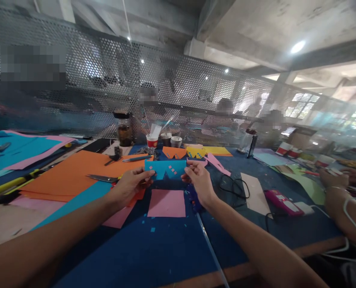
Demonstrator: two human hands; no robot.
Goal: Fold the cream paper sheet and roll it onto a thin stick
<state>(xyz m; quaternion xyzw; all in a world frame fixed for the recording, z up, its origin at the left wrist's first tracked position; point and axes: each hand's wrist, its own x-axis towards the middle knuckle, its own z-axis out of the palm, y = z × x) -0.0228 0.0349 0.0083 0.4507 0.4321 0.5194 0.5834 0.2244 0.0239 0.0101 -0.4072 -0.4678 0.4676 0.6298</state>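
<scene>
Between my two hands a blue paper cutout (162, 167) is held up above the table, with a notch in its lower edge and small pink squares on it. My left hand (134, 182) pinches its left end, and my right hand (197, 176) pinches the right end. Below it a pink paper square (166, 203) lies flat on the blue table, with small blue paper scraps around it. Scissors (104, 178) rest on orange paper beside my left hand. Under my right hand is a dark blue tool (194, 199), partly hidden, with a clear stick running toward the table's front edge.
Orange (173, 152) and yellow (196, 152) cutouts stand behind my hands. Cups (152, 141) and a jar (124, 130) line a perforated metal screen (178, 88). Orange sheets (60, 176) lie left. A black cable (233, 188) and pink device (282, 203) lie right, near another person's hands (335, 178).
</scene>
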